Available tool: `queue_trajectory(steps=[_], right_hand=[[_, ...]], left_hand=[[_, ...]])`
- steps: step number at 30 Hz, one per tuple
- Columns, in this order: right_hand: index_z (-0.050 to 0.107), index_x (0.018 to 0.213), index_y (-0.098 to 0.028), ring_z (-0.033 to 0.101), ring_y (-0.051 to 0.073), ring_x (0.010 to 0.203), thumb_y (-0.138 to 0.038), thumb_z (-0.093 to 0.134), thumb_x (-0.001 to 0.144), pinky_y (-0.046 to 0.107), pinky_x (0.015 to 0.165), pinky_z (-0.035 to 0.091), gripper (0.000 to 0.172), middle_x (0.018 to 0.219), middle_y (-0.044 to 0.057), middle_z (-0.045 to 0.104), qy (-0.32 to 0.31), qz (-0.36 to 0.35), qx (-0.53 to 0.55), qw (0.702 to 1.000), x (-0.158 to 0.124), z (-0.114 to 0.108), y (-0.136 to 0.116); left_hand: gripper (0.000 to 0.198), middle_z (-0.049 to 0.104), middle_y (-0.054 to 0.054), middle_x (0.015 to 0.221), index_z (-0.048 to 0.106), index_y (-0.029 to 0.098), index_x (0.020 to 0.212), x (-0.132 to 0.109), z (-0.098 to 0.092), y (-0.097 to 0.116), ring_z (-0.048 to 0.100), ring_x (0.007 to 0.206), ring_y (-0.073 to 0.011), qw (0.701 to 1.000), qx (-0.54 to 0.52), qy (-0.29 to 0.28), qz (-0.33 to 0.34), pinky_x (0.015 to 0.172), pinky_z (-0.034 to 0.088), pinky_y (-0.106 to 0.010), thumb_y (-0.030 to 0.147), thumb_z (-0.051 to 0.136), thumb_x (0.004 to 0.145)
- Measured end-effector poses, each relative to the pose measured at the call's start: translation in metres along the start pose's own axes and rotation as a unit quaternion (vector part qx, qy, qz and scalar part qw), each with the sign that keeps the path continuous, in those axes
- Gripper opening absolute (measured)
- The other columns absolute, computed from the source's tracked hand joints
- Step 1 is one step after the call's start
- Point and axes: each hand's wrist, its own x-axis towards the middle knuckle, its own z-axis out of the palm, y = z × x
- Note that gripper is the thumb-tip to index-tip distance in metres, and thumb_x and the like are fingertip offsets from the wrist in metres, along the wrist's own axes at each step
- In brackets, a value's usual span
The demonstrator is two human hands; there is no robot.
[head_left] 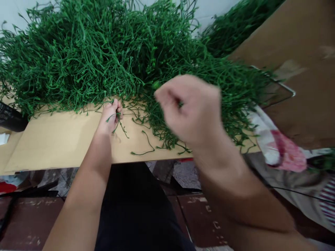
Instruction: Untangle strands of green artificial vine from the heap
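Note:
A large heap of green artificial stems (91, 52) covers the back of the cardboard-topped table (60, 136). Low over the cardboard, at the heap's front edge, my left hand (112, 113) is closed on a small green stem piece (122, 126) whose ends stick out below the fingers. My right hand (190, 108) is raised above the right part of the heap, blurred, with thumb and fingers curled together; whether anything is pinched at the fingertips cannot be made out. A single loose stem (149, 141) lies on the cardboard between the hands.
A black cylinder (12, 117) stands at the left edge. On the right are a large brown cardboard sheet (309, 73), a bent metal wire (284, 99) and a pink and white cloth (290, 153). My dark-clothed legs (136, 209) are under the table's front edge.

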Motion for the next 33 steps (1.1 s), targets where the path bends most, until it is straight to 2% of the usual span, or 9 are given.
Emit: queue_trajectory(steps=[2,5,8,12,15,19,23,29,33], right_hand=[[0.058,0.077,-0.020,0.057,0.023,0.083,-0.031,0.046,0.085,0.043,0.081,0.044,0.018,0.079,0.010,0.060,0.005,0.148,-0.094,0.985,0.006,-0.011,0.037],[0.053,0.114,-0.012,0.044,0.036,0.115,-0.035,0.059,0.077,0.055,0.096,0.032,0.044,0.115,0.021,0.052,0.022,0.206,-0.157,0.966,0.004,-0.010,0.073],[0.050,0.121,-0.010,0.034,0.038,0.122,-0.033,0.065,0.072,0.057,0.100,0.027,0.056,0.128,0.021,0.042,-0.010,0.158,-0.139,0.978,-0.007,0.015,0.064],[0.060,0.106,-0.018,0.044,0.028,0.109,-0.026,0.059,0.078,0.049,0.094,0.037,0.029,0.116,0.014,0.052,-0.127,0.009,0.009,0.992,-0.012,0.069,0.017],[0.060,0.101,-0.015,0.047,0.024,0.098,-0.017,0.049,0.082,0.041,0.087,0.040,0.023,0.107,0.013,0.056,-0.157,-0.030,0.045,0.986,-0.005,0.094,-0.003],[0.060,0.090,-0.015,0.050,0.018,0.085,-0.016,0.039,0.085,0.032,0.078,0.040,0.021,0.092,0.009,0.059,-0.160,0.008,0.090,0.983,0.005,0.095,0.000],[0.056,0.081,-0.017,0.048,0.013,0.071,-0.022,0.035,0.089,0.026,0.069,0.039,0.023,0.075,0.004,0.056,-0.133,0.026,0.166,0.977,-0.004,0.091,0.003],[0.047,0.063,-0.018,0.043,0.015,0.066,-0.017,0.037,0.083,0.029,0.066,0.037,0.022,0.065,0.005,0.054,-0.086,-0.058,0.111,0.988,-0.032,0.099,-0.012],[0.051,0.065,-0.018,0.044,0.014,0.063,-0.011,0.042,0.078,0.028,0.064,0.038,0.017,0.064,0.003,0.056,-0.053,-0.161,0.139,0.976,-0.044,0.081,-0.034]], left_hand=[[0.032,0.034,0.007,0.045,0.039,0.016,0.061,-0.001,0.000,-0.001,0.033,0.038,-0.0031,1.000,0.009,-0.021,-0.002,0.041,0.027,-0.016,0.027,0.037,0.091],[0.031,0.036,0.007,0.043,0.040,0.016,0.060,0.002,0.001,-0.001,0.034,0.036,-0.0031,1.000,0.011,-0.018,-0.006,0.041,0.028,-0.016,0.026,0.040,0.090],[0.031,0.037,0.007,0.043,0.042,0.016,0.060,0.004,0.004,-0.001,0.035,0.036,-0.0032,1.000,0.021,-0.019,-0.003,0.041,0.028,-0.016,0.025,0.041,0.090],[0.028,0.040,0.006,0.046,0.043,0.015,0.058,0.001,0.005,-0.003,0.038,0.039,-0.0029,0.999,0.013,-0.030,0.026,0.042,0.029,-0.016,0.018,0.045,0.086],[0.025,0.044,0.005,0.049,0.042,0.014,0.058,0.000,0.000,-0.006,0.043,0.044,-0.0035,0.997,-0.025,-0.051,0.046,0.045,0.032,-0.016,0.004,0.042,0.081],[0.023,0.044,0.005,0.049,0.045,0.013,0.055,0.007,-0.007,-0.009,0.044,0.045,-0.0042,0.998,-0.005,-0.059,0.033,0.047,0.033,-0.017,0.004,0.048,0.076],[0.032,0.043,0.004,0.043,0.046,0.016,0.053,0.008,-0.003,-0.003,0.039,0.041,-0.0050,0.999,0.013,-0.037,0.006,0.043,0.031,-0.018,0.014,0.046,0.085],[0.041,0.030,0.007,0.034,0.038,0.015,0.050,-0.001,0.015,0.005,0.026,0.032,-0.0013,0.995,0.072,0.028,-0.056,0.039,0.021,-0.015,0.018,0.035,0.091],[0.030,0.029,0.010,0.041,0.036,0.017,0.061,0.003,0.014,0.000,0.026,0.032,-0.0010,0.995,0.048,0.092,-0.009,0.037,0.019,-0.014,0.023,0.038,0.091]])
